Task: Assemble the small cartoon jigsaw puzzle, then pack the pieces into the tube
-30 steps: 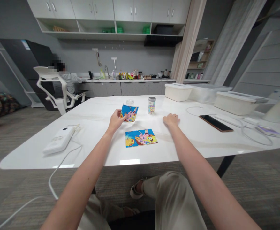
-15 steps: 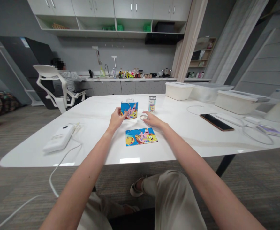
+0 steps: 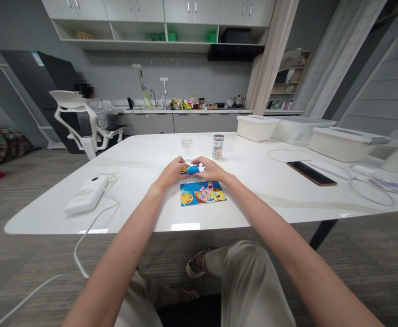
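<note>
The step in hand seems to be rolling the blue printed sheet (image 3: 192, 170), and the next move calls, I judge, for light and even pressure. The left hand (image 3: 172, 173) and the right hand (image 3: 210, 169) are narrow, both holding this sheet between the flat picture card (image 3: 203, 193), on the near surface (image 3: 158, 217), and the clear jar (image 3: 187, 146), farther away.

Two hands (image 3: 173, 173) (image 3: 212, 169), two jars (image 3: 218, 148) (image 3: 187, 147), three boxes (image 3: 256, 129) (image 3: 296, 130) (image 3: 346, 144), one phone (image 3: 311, 173)

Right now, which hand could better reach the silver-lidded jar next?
Probably the right hand: it is nearer the silver-lidded jar than the left hand. Both hold the blue printed piece, so the right must let go first.
</note>
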The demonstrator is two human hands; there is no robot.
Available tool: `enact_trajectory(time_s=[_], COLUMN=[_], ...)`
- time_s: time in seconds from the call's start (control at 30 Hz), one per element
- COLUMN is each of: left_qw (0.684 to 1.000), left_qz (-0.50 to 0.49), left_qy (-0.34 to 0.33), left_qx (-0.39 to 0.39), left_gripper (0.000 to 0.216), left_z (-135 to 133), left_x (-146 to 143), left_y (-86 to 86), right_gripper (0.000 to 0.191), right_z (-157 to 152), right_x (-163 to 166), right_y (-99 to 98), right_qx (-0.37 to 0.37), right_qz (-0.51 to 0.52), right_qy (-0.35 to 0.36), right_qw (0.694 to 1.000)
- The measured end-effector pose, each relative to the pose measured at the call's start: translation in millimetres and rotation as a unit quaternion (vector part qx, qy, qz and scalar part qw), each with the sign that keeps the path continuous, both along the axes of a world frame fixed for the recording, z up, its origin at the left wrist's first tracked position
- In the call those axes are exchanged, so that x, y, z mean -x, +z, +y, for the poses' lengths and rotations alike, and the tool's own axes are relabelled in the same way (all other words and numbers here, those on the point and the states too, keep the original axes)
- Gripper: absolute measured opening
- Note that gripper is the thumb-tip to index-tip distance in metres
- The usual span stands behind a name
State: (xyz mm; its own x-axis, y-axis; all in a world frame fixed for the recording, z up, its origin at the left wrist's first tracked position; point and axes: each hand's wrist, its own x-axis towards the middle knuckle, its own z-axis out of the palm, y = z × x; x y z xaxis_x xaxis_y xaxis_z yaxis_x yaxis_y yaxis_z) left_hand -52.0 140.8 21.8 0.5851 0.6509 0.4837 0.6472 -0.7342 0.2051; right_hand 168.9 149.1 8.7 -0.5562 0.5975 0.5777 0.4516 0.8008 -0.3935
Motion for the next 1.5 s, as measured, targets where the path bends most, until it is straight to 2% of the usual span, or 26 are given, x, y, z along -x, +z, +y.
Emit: enact_trajectory(time_s=[0.13,0.27,0.43,0.6,0.73,0.83,1.1,1.2,1.33,1.5], left_qw=[0.999,0.999,0.998,0.998,0.998,0.998,0.995,0.995,0.996,0.995], left_qz=[0.043,0.040,0.019,0.027,0.038,0.037,0.044,0.066,0.053,0.017], left_qy=[0.011,0.029,0.023,0.018,-0.002,-0.014,0.033,0.020,0.015,0.027], left_qx=[-0.001,0.022,0.063,0.062,0.040,0.046,0.081,0.074,0.067,0.096], left_gripper=[0.027,0.032,0.023,0.026,0.031,0.031,0.033,0.036,0.033,0.033], left_z=[1.2,0.9,-1.4,-2.8,-1.6,0.5,-1.0,1.6,7.1,6.2], left_x=[4.5,7.7,7.7,4.6,5.3,7.2,5.7,7.2,9.7,7.2], left_y=[1.3,2.1,3.6,4.6,3.5,2.5,1.8,-1.1,-5.5,-4.7], right_gripper=[0.030,0.018,0.017,0.024,0.029,0.023,0.029,0.032,0.023,0.030], right_z=[-2.8,-0.9,2.8,5.2,4.9,4.9,8.5,7.6,6.3,5.9], right_x=[3.1,5.2,6.2,4.7,3.4,2.9,2.0,3.6,5.8,4.7], right_y=[4.7,4.3,0.3,-1.1,-2.0,-2.9,-7.2,-8.9,-9.5,-8.5], right_qx=[-0.015,0.007,0.017,-0.025,-0.004,0.003,-0.010,0.009,0.009,0.009], right_qz=[-0.023,-0.063,-0.086,-0.098,-0.099,-0.104,-0.135,-0.140,-0.143,-0.139], right_qy=[-0.002,-0.013,-0.030,-0.037,-0.043,-0.040,-0.065,-0.078,-0.077,-0.086], right_qw=[1.000,0.998,0.996,0.994,0.994,0.994,0.989,0.987,0.987,0.987])
